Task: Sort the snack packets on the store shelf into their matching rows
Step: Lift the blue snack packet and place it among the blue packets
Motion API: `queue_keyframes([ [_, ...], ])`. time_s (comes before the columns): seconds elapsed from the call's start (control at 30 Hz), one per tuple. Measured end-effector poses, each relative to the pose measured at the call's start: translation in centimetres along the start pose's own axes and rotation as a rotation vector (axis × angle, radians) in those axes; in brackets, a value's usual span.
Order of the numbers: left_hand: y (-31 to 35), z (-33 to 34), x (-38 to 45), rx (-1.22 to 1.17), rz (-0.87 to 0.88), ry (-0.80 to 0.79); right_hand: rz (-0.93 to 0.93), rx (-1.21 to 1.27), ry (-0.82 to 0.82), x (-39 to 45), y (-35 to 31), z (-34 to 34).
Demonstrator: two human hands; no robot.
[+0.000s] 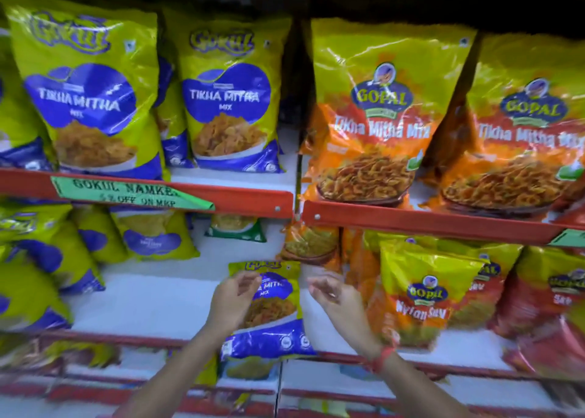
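A small green-and-blue Gokul Tikha Mitha Mix packet (275,316) stands at the front of the middle shelf, near the divider between the two bays. My left hand (234,300) grips its left side, thumb and fingers across the front. Just right of the packet my right hand (332,294) hovers with fingers apart, holding nothing. A red thread circles the right wrist. Large Gokul Tikha Mitha packets (91,94) fill the upper left shelf. Orange Gopal Tikha Mitha Mix packets (380,117) fill the upper right.
Bare white shelf board (152,297) lies left of the held packet. Smaller Gokul packets (47,259) lean at the far left. A Gopal Nylon Sev packet (424,294) and red packets (544,307) stand at right. Red shelf rails (411,218) and a green price label (126,193) run across.
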State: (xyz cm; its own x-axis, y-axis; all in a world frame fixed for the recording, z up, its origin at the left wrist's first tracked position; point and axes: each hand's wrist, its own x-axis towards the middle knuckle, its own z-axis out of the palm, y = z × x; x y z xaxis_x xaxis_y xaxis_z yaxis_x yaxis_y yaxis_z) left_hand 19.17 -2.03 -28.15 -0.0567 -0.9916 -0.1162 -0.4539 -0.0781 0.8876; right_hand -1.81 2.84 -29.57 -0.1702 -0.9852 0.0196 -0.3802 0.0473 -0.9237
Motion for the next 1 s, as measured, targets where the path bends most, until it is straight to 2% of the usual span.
queue_keyframes([
  [0.07, -2.6, -0.2, 0.8, 0.124, -0.137, 0.066, 0.181, -0.006, -0.005, 1.1, 2.0, 2.1],
  [0.13, -4.4, 0.2, 1.4, 0.142, -0.312, 0.063, 0.445, 0.031, -0.032, 2.0, 3.2, 4.0],
  [0.2, -5.7, 1.0, 1.9, 0.059, -0.488, 0.02, 0.639, 0.073, -0.069, 2.9, 3.7, 5.8],
  [0.3, -7.0, 1.8, 2.7, -0.14, -0.668, -0.007, 0.772, 0.126, -0.083, 3.8, 3.9, 8.1],
  [0.53, -7.8, 1.3, 2.5, -0.299, -0.617, -0.032, 0.674, 0.216, 0.036, 2.5, 3.7, 8.5],
  [0.67, -7.8, -0.2, 0.4, -0.351, -0.514, -0.061, 0.572, 0.403, -0.01, 0.1, 2.3, 7.4],
  [0.8, -7.3, -1.5, -2.0, -0.435, -0.404, -0.073, 0.504, 0.441, -0.043, -1.4, 0.9, 6.4],
  [1.0, -5.7, -2.4, -4.4, -0.493, -0.347, -0.044, 0.461, 0.49, -0.041, -2.8, -0.4, 6.0],
])
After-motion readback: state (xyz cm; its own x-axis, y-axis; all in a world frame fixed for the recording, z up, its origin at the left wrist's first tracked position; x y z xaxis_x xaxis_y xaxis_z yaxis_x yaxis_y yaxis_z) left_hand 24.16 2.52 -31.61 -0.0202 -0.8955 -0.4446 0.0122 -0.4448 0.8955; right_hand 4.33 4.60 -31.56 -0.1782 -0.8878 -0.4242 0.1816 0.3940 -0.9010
